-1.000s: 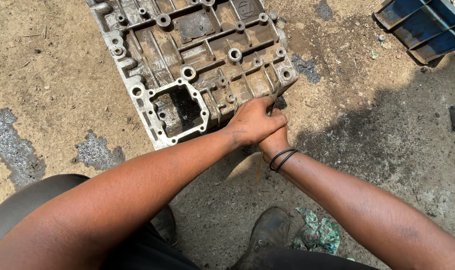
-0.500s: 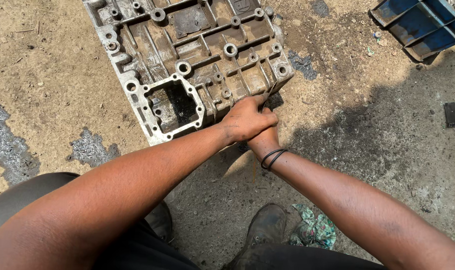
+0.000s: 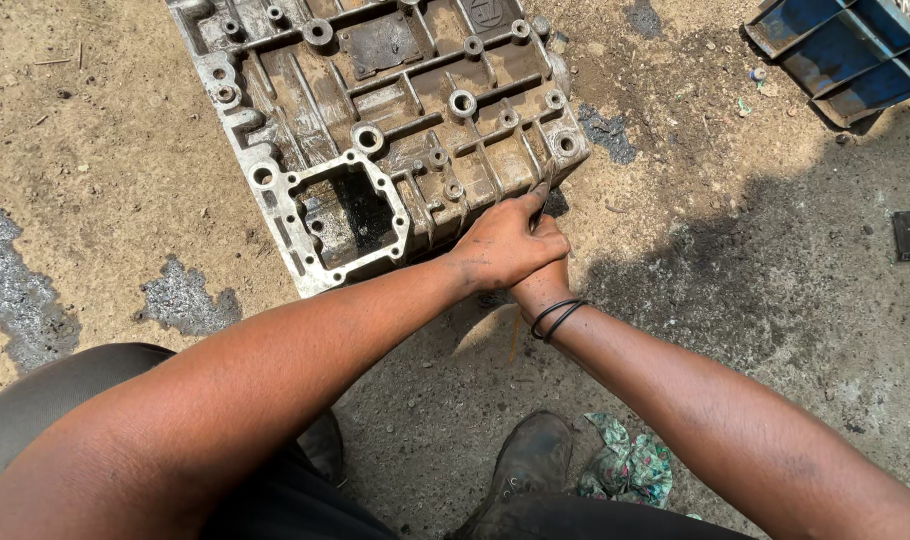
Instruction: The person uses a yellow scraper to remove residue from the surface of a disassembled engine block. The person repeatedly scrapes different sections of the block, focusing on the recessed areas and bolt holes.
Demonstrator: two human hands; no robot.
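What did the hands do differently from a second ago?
Hardly anything. Both hands slid a little along the near edge of the grey metal casing, and the thin tool that poked out past the fingers before is now mostly hidden. The left hand still covers the right hand at the casing's corner. The casing, the rag and the blue part lie as before.

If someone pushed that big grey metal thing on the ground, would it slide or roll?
The metal casing probably wouldn't roll: it lies flat and wide on the dirt ground. Its thick ribs suggest it is stiff and heavy. Its grimy surface may be slippery.
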